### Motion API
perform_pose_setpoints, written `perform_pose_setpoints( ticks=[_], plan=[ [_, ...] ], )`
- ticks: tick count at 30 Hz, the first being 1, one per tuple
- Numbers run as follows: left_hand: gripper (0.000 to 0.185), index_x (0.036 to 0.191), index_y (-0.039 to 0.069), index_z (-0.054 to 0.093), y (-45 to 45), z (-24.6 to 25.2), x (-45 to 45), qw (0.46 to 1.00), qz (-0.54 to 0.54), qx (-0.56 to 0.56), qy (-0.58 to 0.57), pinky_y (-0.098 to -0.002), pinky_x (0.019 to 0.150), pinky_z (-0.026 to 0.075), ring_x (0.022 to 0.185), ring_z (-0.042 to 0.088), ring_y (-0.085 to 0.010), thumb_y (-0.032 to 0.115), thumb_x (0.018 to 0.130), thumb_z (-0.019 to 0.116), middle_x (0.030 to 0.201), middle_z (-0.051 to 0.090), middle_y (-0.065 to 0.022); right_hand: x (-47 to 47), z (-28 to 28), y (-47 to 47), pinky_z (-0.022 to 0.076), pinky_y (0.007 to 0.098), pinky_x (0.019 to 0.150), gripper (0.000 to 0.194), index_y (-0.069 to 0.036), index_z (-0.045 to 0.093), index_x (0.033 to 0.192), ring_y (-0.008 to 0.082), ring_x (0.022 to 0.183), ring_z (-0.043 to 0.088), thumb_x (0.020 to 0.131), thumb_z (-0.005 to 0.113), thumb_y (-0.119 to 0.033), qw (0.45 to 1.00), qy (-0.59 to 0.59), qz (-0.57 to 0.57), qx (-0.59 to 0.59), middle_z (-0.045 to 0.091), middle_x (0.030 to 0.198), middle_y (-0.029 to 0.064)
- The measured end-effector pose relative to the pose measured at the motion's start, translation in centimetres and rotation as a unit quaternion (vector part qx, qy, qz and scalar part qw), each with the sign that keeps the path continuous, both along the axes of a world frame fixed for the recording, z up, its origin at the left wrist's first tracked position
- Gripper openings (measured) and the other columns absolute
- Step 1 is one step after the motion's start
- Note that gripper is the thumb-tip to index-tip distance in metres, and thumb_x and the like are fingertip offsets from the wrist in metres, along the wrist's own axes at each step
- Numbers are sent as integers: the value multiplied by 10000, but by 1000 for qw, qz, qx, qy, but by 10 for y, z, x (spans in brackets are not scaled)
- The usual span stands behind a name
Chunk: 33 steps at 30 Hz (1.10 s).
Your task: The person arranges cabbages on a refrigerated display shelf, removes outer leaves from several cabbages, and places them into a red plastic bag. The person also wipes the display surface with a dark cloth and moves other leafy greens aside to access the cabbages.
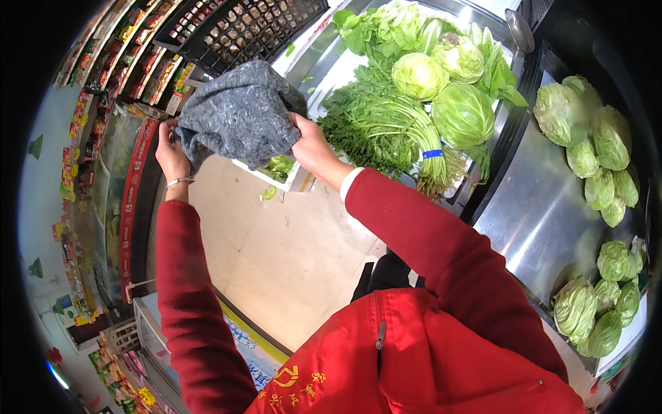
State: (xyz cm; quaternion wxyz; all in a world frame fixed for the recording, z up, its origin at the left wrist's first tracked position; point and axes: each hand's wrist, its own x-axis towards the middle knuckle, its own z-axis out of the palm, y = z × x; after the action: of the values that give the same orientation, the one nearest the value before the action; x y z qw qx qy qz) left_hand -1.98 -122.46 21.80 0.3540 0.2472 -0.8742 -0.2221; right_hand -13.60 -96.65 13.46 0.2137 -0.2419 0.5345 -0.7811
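Observation:
A bunched grey cloth hangs between my two hands, above the tiled floor. On its left edge my left hand has a grip, fingers partly behind the fabric. My right hand pinches the right side, thumb in front. Just under the cloth, a white box with leafy greens in it is partly hidden. Right of my right hand lies a bundle of long-stemmed leafy greens, its stems bound by a blue band.
Round cabbages and more greens sit on the metal counter at the upper right. Several cabbages rest on the steel shelf at right. A black plastic crate stands beyond the cloth. Stocked shelves line the left. Leaf scraps lie on the floor.

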Motion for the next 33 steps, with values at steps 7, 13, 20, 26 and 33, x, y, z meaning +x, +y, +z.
perform_pose_setpoints(
  ticks=[7,13,20,26,33],
  plan=[
    [293,1137,15,505,126,47,-51,975,-183,90,91,-231,848,448,951,576,-109,-103,870,471,1037,602,-38,-17,37,153,436,310,921,390,23,576,1199,177,1024,575,831,488,115,975,-204,-81,-35,645,1102,104],
    [420,1135,9,518,326,59,-115,891,-411,181,57,-248,779,472,967,588,-150,-116,759,380,1053,600,-84,-72,47,409,462,328,847,279,26,611,1132,188,985,577,892,567,-111,920,105,-342,161,628,1119,94],
    [329,1077,66,529,495,-25,-149,815,-526,243,-2,-379,704,472,786,589,-389,-26,761,540,862,599,-190,-69,-46,533,463,331,843,287,4,643,1098,182,964,587,892,582,-186,926,-21,-300,230,643,1094,76],
    [350,1115,57,551,472,-77,-131,833,-441,317,-105,-290,750,476,820,618,-182,-62,785,545,870,631,-131,-8,-142,449,463,338,839,323,-9,630,1123,187,952,584,897,576,-233,875,4,66,480,644,1073,74],
    [312,1080,6,562,484,-76,-125,844,-456,254,-119,-272,820,458,890,602,-151,-99,794,494,926,632,-66,0,-142,428,462,345,833,365,-24,615,1152,192,938,581,904,568,-288,853,-33,179,489,644,1049,72]
  ],
)
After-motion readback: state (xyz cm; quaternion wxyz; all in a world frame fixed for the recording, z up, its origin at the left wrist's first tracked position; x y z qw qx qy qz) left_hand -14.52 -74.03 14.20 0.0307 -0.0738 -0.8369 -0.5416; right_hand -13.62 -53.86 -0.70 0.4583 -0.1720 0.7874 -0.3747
